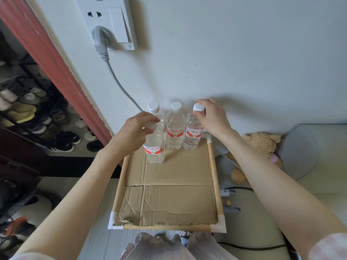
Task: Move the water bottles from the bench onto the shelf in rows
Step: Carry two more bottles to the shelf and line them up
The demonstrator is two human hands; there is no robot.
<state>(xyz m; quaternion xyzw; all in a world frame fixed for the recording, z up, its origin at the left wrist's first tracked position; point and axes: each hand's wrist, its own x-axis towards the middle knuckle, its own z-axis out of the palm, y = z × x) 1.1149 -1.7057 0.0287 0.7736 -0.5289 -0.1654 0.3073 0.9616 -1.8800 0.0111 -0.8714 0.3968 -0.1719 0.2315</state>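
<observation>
Several clear water bottles with white caps and red-and-white labels stand on the shelf's cardboard top (169, 192). Three form a back row against the wall: a left one (154, 109), a middle one (175, 126) and a right one (193, 132). A fourth bottle (155, 147) stands in front of the left one. My left hand (136, 128) grips this front bottle by its cap. My right hand (212, 114) pinches the cap of the right back bottle. The bench is not in view.
The shelf has a wooden rod frame (214, 175) with white corner joints. A wall socket with a grey plug and cable (105, 45) is above. A shoe rack (28, 113) is left; a teddy bear (261, 145) and a white seat are right.
</observation>
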